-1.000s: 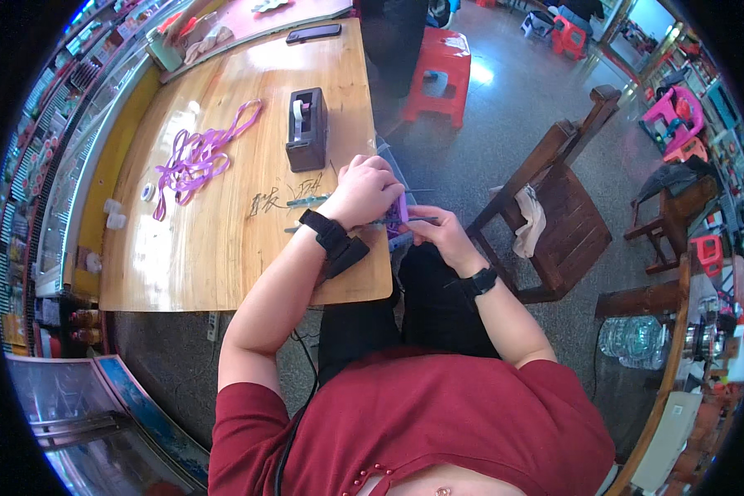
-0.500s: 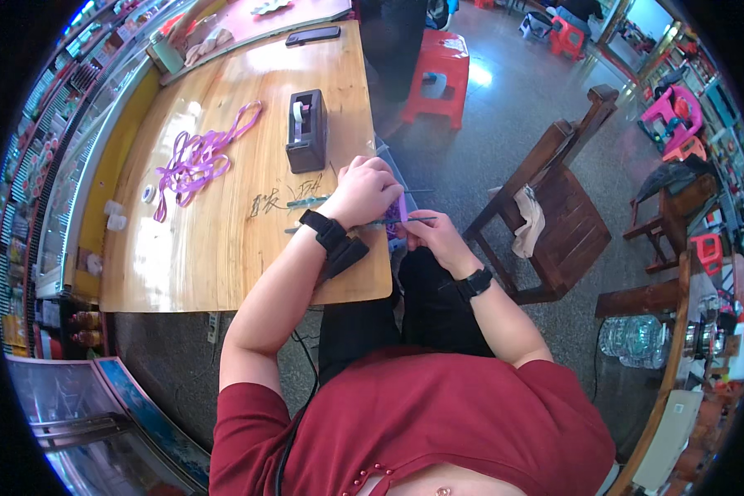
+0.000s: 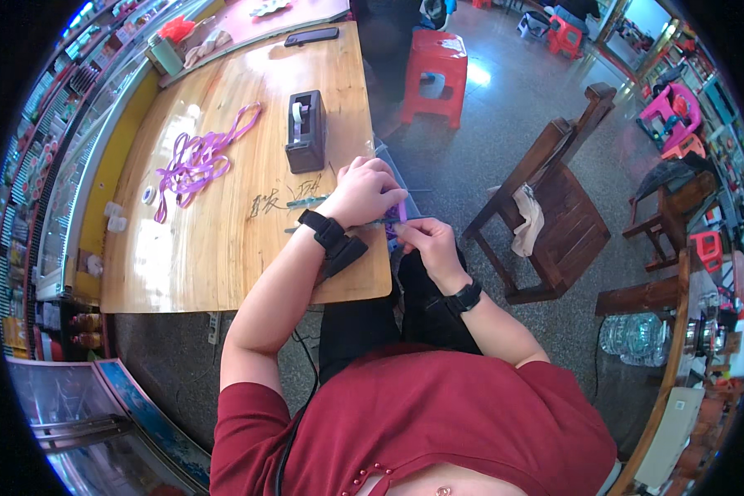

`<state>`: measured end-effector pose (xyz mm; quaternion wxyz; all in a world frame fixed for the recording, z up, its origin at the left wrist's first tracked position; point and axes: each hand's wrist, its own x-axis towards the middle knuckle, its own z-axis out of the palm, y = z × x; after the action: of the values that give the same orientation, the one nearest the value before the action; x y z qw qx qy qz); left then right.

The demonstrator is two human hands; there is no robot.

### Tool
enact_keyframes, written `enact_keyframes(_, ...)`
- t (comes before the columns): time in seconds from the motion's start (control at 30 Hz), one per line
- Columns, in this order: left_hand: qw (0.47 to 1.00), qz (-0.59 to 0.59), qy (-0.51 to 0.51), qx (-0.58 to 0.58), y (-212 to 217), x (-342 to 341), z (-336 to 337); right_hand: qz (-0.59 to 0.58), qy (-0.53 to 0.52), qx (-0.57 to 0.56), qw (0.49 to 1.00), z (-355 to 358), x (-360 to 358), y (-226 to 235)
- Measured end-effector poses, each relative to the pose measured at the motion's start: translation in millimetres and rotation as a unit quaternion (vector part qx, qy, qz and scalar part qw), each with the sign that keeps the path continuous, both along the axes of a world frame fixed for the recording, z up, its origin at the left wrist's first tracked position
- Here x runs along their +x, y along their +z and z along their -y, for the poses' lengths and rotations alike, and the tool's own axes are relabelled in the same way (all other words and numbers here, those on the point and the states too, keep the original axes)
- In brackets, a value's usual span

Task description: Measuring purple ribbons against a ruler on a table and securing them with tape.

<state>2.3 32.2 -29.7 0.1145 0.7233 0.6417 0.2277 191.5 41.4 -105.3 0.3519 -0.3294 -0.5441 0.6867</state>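
Note:
My left hand (image 3: 362,193) is closed at the table's right edge, its fingers curled over thin dark green sticks (image 3: 307,202). The stick ends stick out on both sides of the hand. Just beyond the edge, my right hand (image 3: 432,246) pinches a purple ribbon (image 3: 403,211) beside the sticks. The pinched part is small and partly hidden by the fingertips. A long loose tangle of purple ribbon (image 3: 197,161) lies on the wooden table (image 3: 231,264). Farther back from my left hand stands a black tape dispenser (image 3: 307,136).
A phone (image 3: 312,36) lies at the table's far end. A small tape roll (image 3: 148,194) is at the left. Below the right edge sits a bluish clear container (image 3: 391,165). A red stool (image 3: 436,74) and wooden chair (image 3: 554,223) stand to the right.
My right hand has shifted slightly left and closer to my left hand, its fingertips now at the purple ribbon. My left hand stays in place.

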Motion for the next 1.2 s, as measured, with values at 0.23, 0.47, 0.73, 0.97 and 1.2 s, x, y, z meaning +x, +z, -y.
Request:
enact_keyframes(0.23,1.000,-0.004,0.001,-0.007,0,-1,1,-0.033,-0.011,-0.022,0.999,5,0,5)
enact_keyframes(0.47,1.000,-0.009,-0.003,-0.007,0,-1,0,-0.071,-0.014,-0.084,0.994,12,-3,6)
enact_keyframes(0.73,1.000,-0.010,-0.002,-0.006,0,-1,1,-0.120,0.041,-0.223,0.967,9,5,8)
enact_keyframes(0.97,1.000,-0.007,-0.001,-0.004,-5,-3,0,-0.106,0.083,-0.276,0.952,1,6,2)
enact_keyframes(1.2,1.000,-0.013,0.000,-0.007,-2,-1,0,-0.118,0.082,-0.284,0.948,1,5,-5)
